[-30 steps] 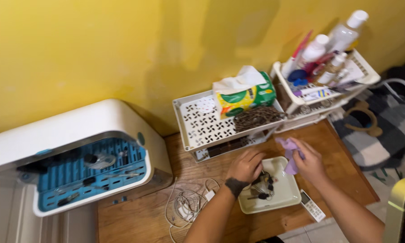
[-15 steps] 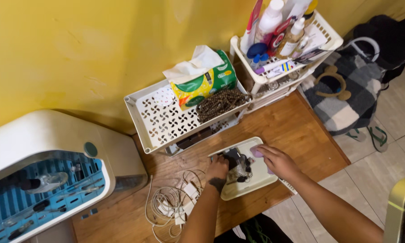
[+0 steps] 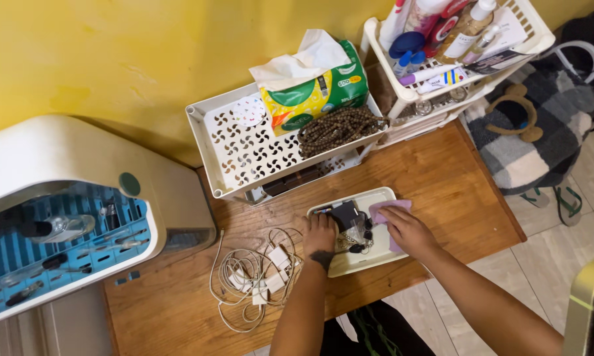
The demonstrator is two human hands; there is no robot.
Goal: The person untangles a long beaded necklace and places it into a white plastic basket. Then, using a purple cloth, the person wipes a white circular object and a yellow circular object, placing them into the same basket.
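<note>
Head view, left to right. White box-shaped appliance [image 3: 79, 171] sits at the far left of the wooden table [image 3: 442, 191], front open, blue rack [image 3: 46, 257] inside with small tools and a clear glass item on it. Next, a tangle of white cables and chargers [image 3: 254, 280] lies on the table, just left of the left forearm.

Behind the cables, against the yellow wall [image 3: 145, 53], stands a white perforated shelf rack [image 3: 244, 155]. Its top tier holds a green-and-yellow tissue pack [image 3: 313, 95] with a tissue sticking out, and a coil of brown beads [image 3: 336, 128] just right of it, touching the pack.

Centre: a cream rectangular tray [image 3: 369, 260] on the table near the front edge. Left hand [image 3: 320, 234] rests on the tray's left end, fingers curled down onto a heap of dark small items, keys and such [image 3: 351, 227], in the tray; cannot tell whether it actually grips one. Right hand [image 3: 409, 231] lies flat, palm down, pressing a lilac cloth [image 3: 384, 211] onto the tray's right part. Hands are near each other, not touching, heap between them.

Right: a second white rack [image 3: 508, 49] packed with bottles, tubes and a blue cap. On the tiled floor [image 3: 574, 217] beside the table lie a grey-and-white checked fabric item [image 3: 528, 145] and flip-flops [image 3: 561, 201]. A pale rounded object [image 3: 587, 303] shows at the bottom right corner.
</note>
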